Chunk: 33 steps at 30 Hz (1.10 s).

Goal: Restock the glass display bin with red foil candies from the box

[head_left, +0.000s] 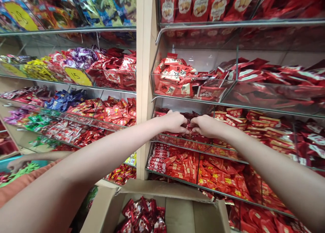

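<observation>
My left hand [175,122] reaches into a middle shelf bin on the right-hand rack, over dark red wrapped candies [189,117]. Its thumb and forefinger stand apart, with nothing visible between them. Facing it, my right hand [205,125] is bent down over the same candies, a small gap from the left one. Its thumb and forefinger are also apart; the other fingers of both hands are largely hidden. Below my arms is an open cardboard box [180,211], with shiny dark red wrapped candies [143,214] in its left part.
Clear plastic lips [182,140] front the bins. A wooden upright [144,74] divides the racks, which hold several rows of wrapped sweets. Yellow price tags [77,76] hang at left. Another person's hand [17,163] is over a teal container [42,162] at lower left.
</observation>
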{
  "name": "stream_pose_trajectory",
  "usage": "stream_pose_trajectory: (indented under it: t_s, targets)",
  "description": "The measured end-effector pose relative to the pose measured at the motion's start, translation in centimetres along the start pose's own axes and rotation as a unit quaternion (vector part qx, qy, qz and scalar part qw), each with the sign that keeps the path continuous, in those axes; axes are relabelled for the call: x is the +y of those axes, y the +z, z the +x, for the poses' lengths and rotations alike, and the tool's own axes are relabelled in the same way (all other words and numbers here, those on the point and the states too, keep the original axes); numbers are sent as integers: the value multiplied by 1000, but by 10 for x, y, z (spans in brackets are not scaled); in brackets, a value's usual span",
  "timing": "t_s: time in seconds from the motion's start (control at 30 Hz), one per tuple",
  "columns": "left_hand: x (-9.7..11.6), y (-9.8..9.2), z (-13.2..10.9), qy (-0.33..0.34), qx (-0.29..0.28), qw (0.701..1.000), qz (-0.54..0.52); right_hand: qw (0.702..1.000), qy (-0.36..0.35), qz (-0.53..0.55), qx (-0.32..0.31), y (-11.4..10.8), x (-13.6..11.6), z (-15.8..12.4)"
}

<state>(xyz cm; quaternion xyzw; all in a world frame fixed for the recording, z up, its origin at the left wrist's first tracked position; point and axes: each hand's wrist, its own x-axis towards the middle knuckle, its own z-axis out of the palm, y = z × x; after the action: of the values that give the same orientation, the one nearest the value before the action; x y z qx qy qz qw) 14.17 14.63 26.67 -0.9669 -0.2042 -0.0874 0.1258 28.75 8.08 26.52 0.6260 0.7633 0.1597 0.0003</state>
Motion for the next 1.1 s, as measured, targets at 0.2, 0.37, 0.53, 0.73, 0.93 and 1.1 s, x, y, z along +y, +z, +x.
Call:
stream_pose_trajectory:
  t_s: [0.2, 0.37, 0.53, 0.73, 0.93, 1.1]
  targets:
    - [6, 9, 17, -56, -29, 998, -29, 999, 8, -34, 21, 5, 4, 4]
    - [2, 3, 26, -36, -83, 995, -43, 1000, 11, -26, 13, 6, 6, 3]
    - [-1, 0, 28, -7, -88, 995, -42, 999, 20, -31, 19, 9, 8, 1]
    - [-9, -5, 17, -26, -77, 997, -8, 1000, -1, -17, 18, 10, 7, 1]
    - [-14, -6, 15, -33, -62, 997, -23, 998, 26, -29, 40, 11, 4, 6]
    - [-19, -8, 22, -14, -69, 997, -37, 999, 24, -27, 25, 7, 0, 7]
